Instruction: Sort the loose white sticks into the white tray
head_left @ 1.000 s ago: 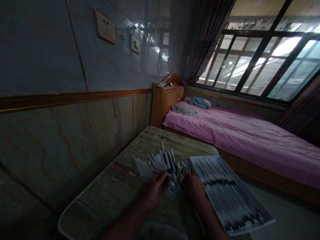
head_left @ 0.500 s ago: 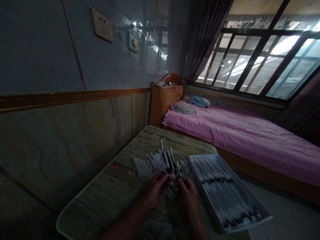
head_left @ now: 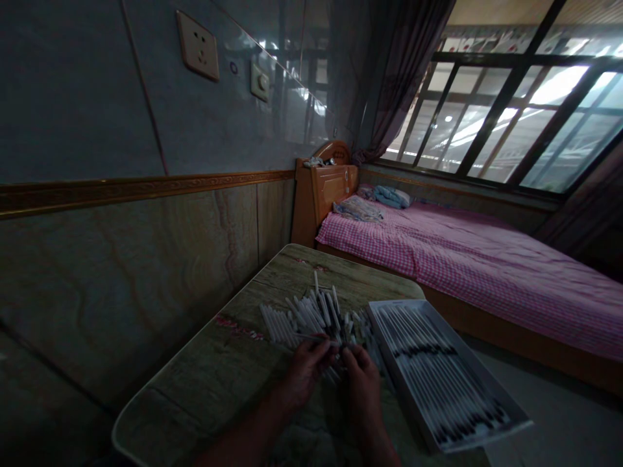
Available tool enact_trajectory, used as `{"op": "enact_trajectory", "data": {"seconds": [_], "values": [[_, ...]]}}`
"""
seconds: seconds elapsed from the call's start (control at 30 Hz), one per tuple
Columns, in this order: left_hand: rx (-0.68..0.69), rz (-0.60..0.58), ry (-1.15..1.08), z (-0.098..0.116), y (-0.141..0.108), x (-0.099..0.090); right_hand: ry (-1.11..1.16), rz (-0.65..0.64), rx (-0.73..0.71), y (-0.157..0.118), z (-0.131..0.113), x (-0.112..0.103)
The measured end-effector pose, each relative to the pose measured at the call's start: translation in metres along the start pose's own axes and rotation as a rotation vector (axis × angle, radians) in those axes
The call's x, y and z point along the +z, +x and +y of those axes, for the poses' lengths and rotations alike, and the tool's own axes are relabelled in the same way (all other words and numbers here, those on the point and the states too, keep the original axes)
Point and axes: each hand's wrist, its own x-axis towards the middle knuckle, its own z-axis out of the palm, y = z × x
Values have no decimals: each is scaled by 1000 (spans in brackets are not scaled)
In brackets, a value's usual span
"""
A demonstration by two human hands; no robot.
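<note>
While the left hand (head_left: 306, 371) pinches a white stick (head_left: 314, 337), the curled right hand (head_left: 363, 379), its hold unclear, meets the stick pile (head_left: 311, 316), with a tray (head_left: 440, 376) to its right.

Loose white sticks (head_left: 311, 316), heaped crisscross (quite untidy)

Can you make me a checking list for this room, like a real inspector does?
surface: wood-patterned table top
job's things: loose heap of white sticks; white tray of sticks lying in rows
clutter: crumpled cloth at the bed's head
hands: left hand pinches a stick over the heap; right hand sits at the heap's near edge
cables: nothing seen
surroundings: pink checked bed, wall socket, curtained window
</note>
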Motion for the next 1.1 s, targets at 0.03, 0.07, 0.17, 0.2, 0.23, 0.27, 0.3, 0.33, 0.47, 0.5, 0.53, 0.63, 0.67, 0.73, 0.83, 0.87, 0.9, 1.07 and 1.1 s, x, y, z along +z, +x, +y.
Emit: {"op": "enact_trajectory", "data": {"seconds": [0.03, 0.07, 0.17, 0.2, 0.23, 0.27, 0.3, 0.33, 0.47, 0.5, 0.53, 0.63, 0.67, 0.73, 0.83, 0.87, 0.9, 1.07, 1.1], "values": [[2, 5, 9, 0, 0, 0, -16, 0, -9, -1, 0, 0], [4, 10, 17, 1, -1, 1, -38, 0, -23, -1, -1, -1], [13, 22, 42, 1, -1, 1, -135, 9, -92, -3, -5, -2], [17, 23, 50, 1, -1, 0, -173, 11, -119, -4, -6, -3], [22, 22, 56, 0, -1, 0, -213, 13, -148, -4, -7, -3], [30, 23, 59, 0, 0, -1, -259, 12, -178, -4, -8, -4], [36, 23, 60, -1, 0, -1, -309, 10, -211, -4, -9, -4], [38, 21, 62, -1, 0, -2, -363, 11, -245, -5, -9, -5], [54, 3, 97, -4, 3, -5, -608, -5, -384, -6, -12, -10], [63, 1, 114, -5, 3, -6, -667, -22, -423, -6, -12, -12], [74, 3, 130, -6, 4, -6, -721, -44, -463, -5, -13, -14], [92, 9, 170, -8, 5, -7, -846, -91, -562, -2, -14, -19], [94, 10, 178, -8, 5, -8, -875, -103, -579, -1, -15, -20], [89, 19, 179, -9, 4, -7, -901, -124, -585, 1, -16, -21], [58, 29, 157, -8, 2, -5, -878, -128, -558, 1, -16, -21], [47, 28, 150, -8, 1, -5, -874, -117, -552, 0, -16, -21], [40, 26, 146, -7, 0, -4, -879, -106, -554, -1, -15, -21], [60, 0, 185, -7, -2, -1, -1084, -92, -701, -3, -1, -25], [67, -8, 205, -8, -2, -1, -1133, -81, -749, -2, 3, -27]]}}
